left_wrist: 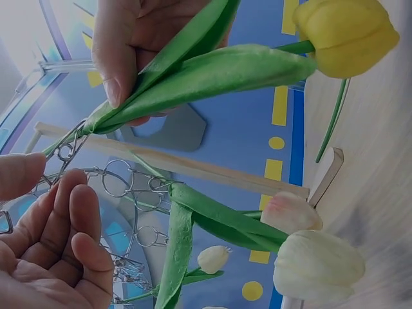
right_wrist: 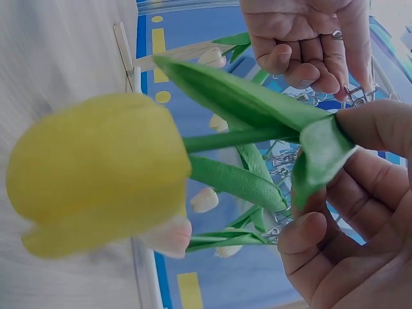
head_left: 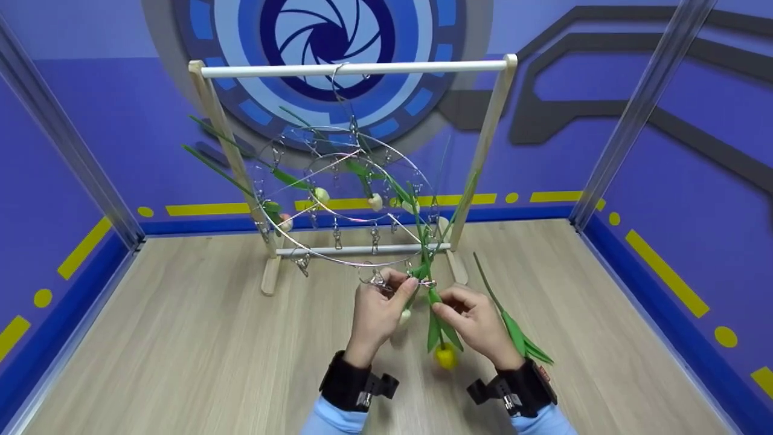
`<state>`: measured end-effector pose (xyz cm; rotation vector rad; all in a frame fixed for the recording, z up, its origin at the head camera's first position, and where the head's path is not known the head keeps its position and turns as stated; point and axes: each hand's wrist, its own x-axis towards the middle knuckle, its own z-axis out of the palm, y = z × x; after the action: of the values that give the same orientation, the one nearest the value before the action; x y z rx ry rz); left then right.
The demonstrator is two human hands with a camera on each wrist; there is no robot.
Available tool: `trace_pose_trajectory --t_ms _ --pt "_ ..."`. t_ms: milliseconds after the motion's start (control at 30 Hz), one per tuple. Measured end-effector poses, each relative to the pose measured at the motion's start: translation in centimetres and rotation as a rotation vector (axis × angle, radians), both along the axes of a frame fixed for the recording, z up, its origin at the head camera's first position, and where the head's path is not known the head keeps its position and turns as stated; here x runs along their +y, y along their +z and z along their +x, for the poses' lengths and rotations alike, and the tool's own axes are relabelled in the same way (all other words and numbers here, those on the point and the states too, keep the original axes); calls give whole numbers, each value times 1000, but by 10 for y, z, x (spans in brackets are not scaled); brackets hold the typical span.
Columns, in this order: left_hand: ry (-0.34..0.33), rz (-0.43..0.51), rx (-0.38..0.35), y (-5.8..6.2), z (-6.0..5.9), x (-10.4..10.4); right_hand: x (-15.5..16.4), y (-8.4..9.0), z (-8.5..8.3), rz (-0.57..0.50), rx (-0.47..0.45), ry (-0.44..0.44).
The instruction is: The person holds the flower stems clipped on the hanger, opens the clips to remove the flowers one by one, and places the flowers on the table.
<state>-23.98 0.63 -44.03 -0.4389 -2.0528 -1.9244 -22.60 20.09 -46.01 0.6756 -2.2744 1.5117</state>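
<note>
L hand (head_left: 377, 311): wire clip (head_left: 427, 283); R hand (head_left: 477, 320): bulbous yel. tulip (left_wrist: 222, 77).

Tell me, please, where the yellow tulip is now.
In the head view, the yellow tulip hangs bloom-down right of lower centre, pinched by the right hand, the left hand beside it.

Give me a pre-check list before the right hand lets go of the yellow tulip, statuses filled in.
1. Hanger hooked over the rack's top bar: ok.
2. Right hand holding the yellow tulip by its leafy part: ok, flower pointing down.
3. Left hand pinching the clip: ok.
4. Clip placed at the yellow tulip's stem, above the leaves: ok.
5. Clip closed firmly enough to bear the flower: cannot tell.
6. Table free of loose stems: not ok, one leafy stem lies by the right hand.
</note>
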Motion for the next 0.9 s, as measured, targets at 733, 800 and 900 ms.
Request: trace_pose_trajectory --t_ms 733,800,900 --pt "27 105 43 -1 2 5 -1 4 1 -14 32 10" --pt "34 109 46 -1 2 6 0 3 1 -14 31 8" --pt "45 108 49 -1 3 7 0 2 0 -13 35 2"
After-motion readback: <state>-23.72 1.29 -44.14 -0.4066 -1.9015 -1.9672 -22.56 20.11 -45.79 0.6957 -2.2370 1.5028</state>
